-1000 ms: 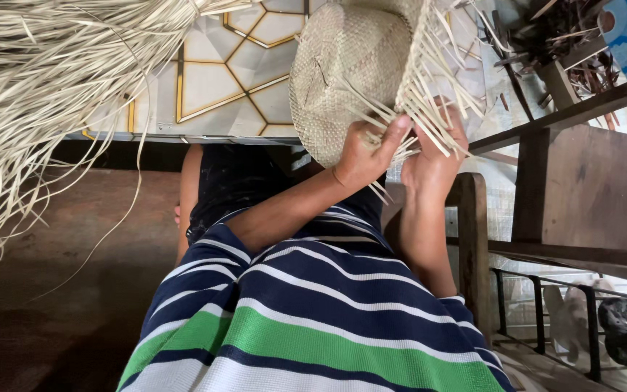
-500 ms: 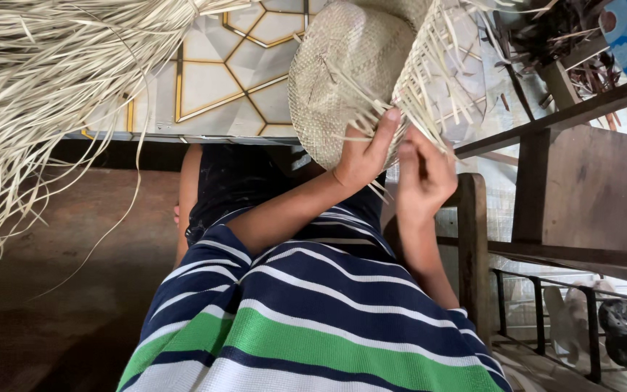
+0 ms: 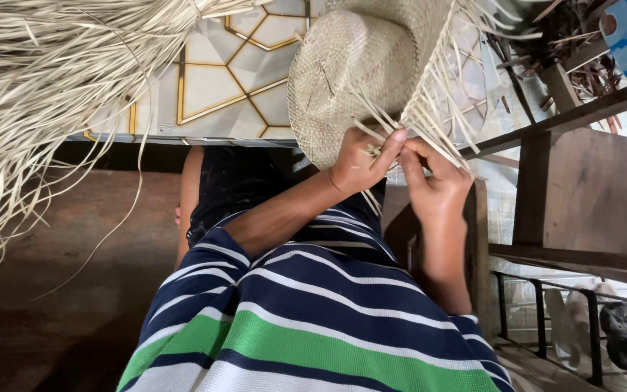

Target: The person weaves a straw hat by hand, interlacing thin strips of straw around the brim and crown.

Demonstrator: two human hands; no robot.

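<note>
Both the left hand (image 3: 361, 163) and right hand (image 3: 433, 185) pinch loose strands beneath the woven hat (image 3: 357, 72).

The woven hat (image 3: 357, 72) is pale straw-beige. The straw bundle (image 3: 45, 94) at left is cream. The shirt (image 3: 313, 327) has navy, white and green stripes.

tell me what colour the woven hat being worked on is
Pale straw beige, the woven hat, seen in the head view.
</note>
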